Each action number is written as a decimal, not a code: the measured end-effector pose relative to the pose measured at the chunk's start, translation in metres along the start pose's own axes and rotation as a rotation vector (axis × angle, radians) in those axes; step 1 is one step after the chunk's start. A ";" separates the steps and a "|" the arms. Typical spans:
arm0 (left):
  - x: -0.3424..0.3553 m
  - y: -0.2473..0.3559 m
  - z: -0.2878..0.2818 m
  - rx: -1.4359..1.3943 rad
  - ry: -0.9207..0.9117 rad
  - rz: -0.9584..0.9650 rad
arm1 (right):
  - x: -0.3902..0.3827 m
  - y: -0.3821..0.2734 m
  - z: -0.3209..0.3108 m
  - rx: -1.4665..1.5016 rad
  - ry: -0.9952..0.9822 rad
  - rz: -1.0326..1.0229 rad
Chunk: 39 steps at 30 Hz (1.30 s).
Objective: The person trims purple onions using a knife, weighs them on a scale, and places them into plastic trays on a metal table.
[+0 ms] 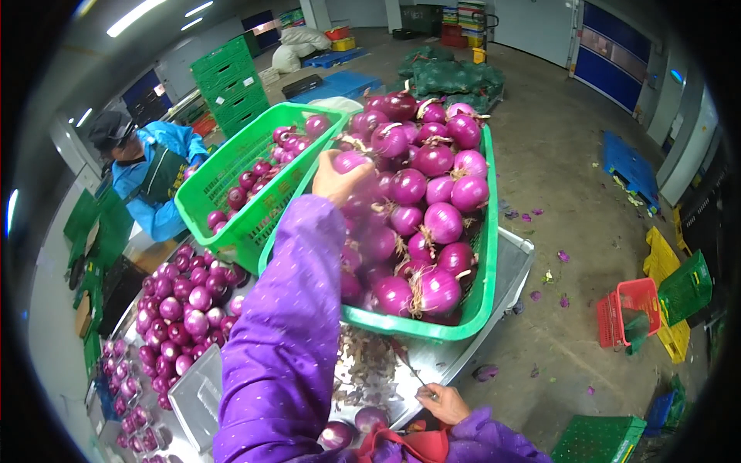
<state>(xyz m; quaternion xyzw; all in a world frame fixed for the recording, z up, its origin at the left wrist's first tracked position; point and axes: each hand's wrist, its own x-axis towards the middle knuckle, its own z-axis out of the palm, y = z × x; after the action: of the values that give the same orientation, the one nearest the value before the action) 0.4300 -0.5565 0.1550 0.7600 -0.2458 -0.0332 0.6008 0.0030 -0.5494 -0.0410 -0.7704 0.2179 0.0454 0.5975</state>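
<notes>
Onion (353,160), glossy and round, gripped in left hand (340,184), thin knife (417,375) gripped in right hand (447,404), plastic crate (432,332)

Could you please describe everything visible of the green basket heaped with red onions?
The green basket looks plastic, with a thick rim and rounded near corners. It stands upright on a metal-looking table, beside another green basket. Red onions heap above its rim, hiding its far end. Over its left side, the left hand grips one onion.

Metal table (512,256), green basket (455,332), onions (176,316), peelings (361,376)
</notes>
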 end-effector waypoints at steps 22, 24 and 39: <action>-0.348 -0.010 -0.117 -0.630 -0.089 -0.562 | 0.048 -0.167 0.043 -0.566 0.020 -0.753; -0.348 -0.011 -0.116 -0.531 -0.108 -0.521 | 0.049 -0.164 0.044 -0.566 0.028 -0.720; -0.363 -0.014 -0.134 -0.255 -0.050 -0.355 | 0.039 -0.101 0.046 -0.232 -0.006 -0.409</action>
<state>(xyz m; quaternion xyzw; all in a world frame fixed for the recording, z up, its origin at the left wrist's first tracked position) 0.1626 -0.2843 0.0896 0.7082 -0.1166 -0.1882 0.6704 0.0865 -0.4973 0.0244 -0.8618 0.0488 -0.0496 0.5025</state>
